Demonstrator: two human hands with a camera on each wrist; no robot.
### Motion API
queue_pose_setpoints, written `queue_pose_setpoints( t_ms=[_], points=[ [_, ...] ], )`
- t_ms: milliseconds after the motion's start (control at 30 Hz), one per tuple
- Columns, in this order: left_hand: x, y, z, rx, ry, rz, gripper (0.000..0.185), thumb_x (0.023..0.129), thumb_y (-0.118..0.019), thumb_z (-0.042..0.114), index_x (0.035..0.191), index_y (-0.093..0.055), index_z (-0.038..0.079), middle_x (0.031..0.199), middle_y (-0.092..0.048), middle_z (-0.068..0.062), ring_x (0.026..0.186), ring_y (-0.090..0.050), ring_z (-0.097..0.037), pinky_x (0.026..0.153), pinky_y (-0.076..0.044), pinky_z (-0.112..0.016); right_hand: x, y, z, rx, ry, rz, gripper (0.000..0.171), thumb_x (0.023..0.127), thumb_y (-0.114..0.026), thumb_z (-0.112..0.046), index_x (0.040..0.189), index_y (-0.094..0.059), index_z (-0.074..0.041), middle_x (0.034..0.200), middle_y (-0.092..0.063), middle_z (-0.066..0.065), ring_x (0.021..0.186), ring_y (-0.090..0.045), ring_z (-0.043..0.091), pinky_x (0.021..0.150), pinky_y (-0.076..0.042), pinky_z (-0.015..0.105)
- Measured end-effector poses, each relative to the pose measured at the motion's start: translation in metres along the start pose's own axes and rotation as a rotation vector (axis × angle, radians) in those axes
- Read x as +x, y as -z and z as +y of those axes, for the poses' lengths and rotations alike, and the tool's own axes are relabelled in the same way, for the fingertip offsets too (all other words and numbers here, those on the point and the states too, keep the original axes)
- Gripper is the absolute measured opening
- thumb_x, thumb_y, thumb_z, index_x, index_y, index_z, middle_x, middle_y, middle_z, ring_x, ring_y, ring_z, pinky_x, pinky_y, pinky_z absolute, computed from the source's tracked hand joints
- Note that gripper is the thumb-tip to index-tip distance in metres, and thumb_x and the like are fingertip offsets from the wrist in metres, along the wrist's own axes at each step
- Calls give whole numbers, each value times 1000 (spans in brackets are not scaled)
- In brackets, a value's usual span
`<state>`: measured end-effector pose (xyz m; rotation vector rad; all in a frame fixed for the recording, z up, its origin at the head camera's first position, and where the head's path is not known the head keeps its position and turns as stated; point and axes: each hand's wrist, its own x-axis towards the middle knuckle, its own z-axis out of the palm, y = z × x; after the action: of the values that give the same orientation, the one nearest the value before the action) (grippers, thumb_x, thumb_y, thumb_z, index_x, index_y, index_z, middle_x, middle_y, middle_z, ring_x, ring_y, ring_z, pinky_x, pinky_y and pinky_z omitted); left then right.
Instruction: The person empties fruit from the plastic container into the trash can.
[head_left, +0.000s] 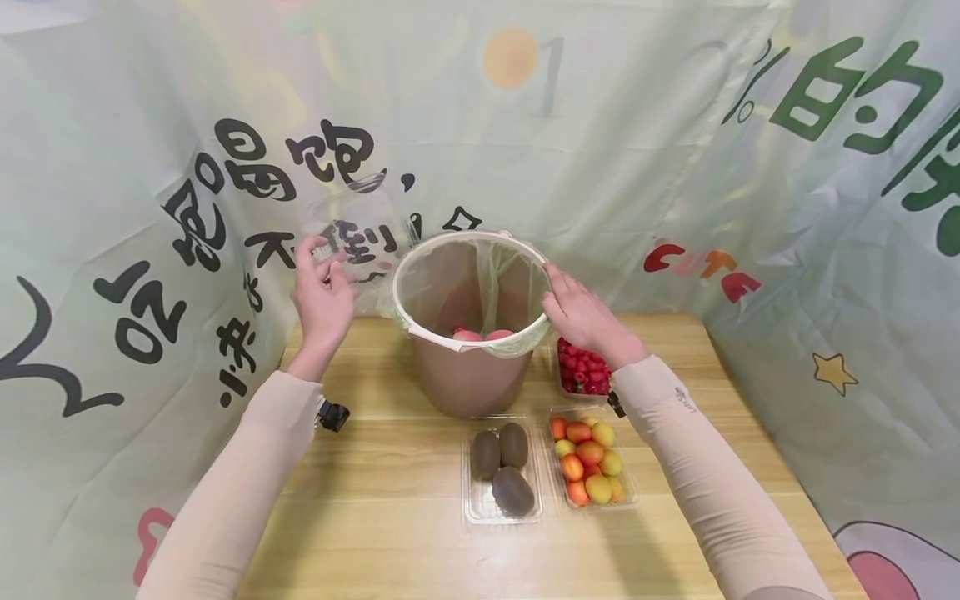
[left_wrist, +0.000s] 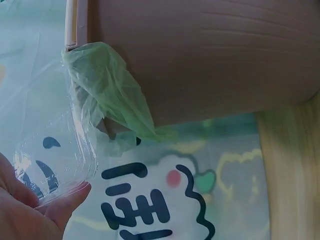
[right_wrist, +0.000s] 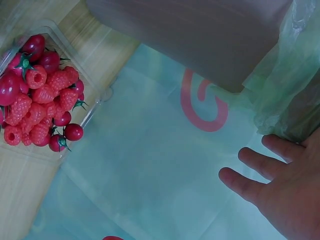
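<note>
My left hand (head_left: 324,292) pinches a clear plastic container (head_left: 363,221) by its edge, raised left of a brownish trash bin (head_left: 472,379). In the left wrist view, thumb and fingers grip the see-through container (left_wrist: 60,150) beside the bin's green liner bag (left_wrist: 107,82). My right hand (head_left: 585,310) rests against the right side of the bin's white rim (head_left: 401,312). In the right wrist view its fingers (right_wrist: 260,164) are fairly straight and spread, next to the liner bag (right_wrist: 285,85). Pinkish-red round items (head_left: 467,335) lie inside the bin; their kind is unclear.
A clear box of raspberries and cherry tomatoes (right_wrist: 45,100) stands right of the bin. Nearer me are a box of dark oval fruits (head_left: 513,490) and a box of orange and yellow small fruits (head_left: 590,454). Printed cloth (head_left: 600,150) walls the wooden table (head_left: 360,500).
</note>
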<state>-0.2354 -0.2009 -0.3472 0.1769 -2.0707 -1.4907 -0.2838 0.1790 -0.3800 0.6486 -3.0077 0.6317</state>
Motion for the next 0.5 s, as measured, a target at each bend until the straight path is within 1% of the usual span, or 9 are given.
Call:
queue_pose_setpoints(
  t_ms=[100,200,367,500],
  points=[
    [-4,7,-5,-18,32,8,35,110,-43,7,144,-45,16,137,-71,-13,111,-76,-33,77,-66,-29,0,-1,1,1,-2,-1,70,109,-23,-40,169,-11,-5,174,-23,24,160,-25,44,130,-25,60],
    [-6,15,-11,-32,63,22,34,110,-44,9,144,-45,17,137,-71,-13,111,-76,-34,77,-66,-30,-1,-2,2,5,-6,0,70,109,-23,-39,169,-11,-5,173,-23,24,160,-25,44,130,-25,60],
    [-11,28,-19,-74,117,36,33,111,-44,11,143,-44,18,139,-70,-13,110,-77,-34,74,-65,-26,-1,-1,2,12,-10,3,70,109,-24,-39,169,-11,-6,173,-23,23,160,-26,44,130,-25,60],
    [-16,38,-23,-102,146,39,35,110,-42,10,144,-43,17,140,-69,-16,113,-75,-37,73,-65,-24,0,-1,0,22,-7,7,69,110,-28,-36,169,-12,-6,174,-23,22,160,-26,43,129,-25,61]
  ],
)
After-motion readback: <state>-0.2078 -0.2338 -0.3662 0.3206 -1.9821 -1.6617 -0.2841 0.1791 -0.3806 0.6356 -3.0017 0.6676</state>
